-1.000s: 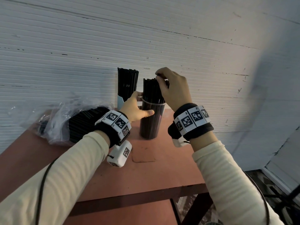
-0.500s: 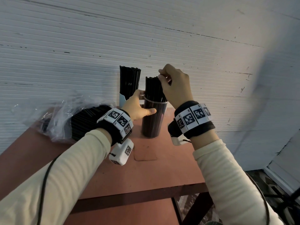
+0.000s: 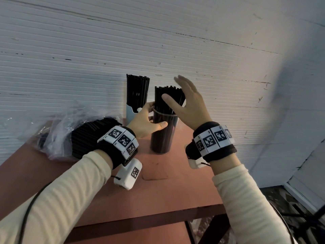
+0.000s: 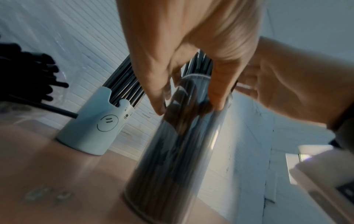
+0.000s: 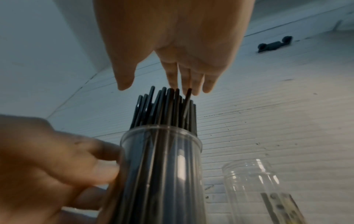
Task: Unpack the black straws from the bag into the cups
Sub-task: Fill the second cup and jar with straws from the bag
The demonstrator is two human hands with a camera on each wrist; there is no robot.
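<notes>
While the left hand curls its fingers and thumb round the clear cup to steady it, the right hand hovers flat, fingers straight and together, its fingertips at or just above the tops of the black straws standing upright in that cup, long axis vertical. The step looks like settling a bundle. Next would be fetching more straws from the bag, which lies beyond the left wrist, its straws lying lengthwise.
</notes>
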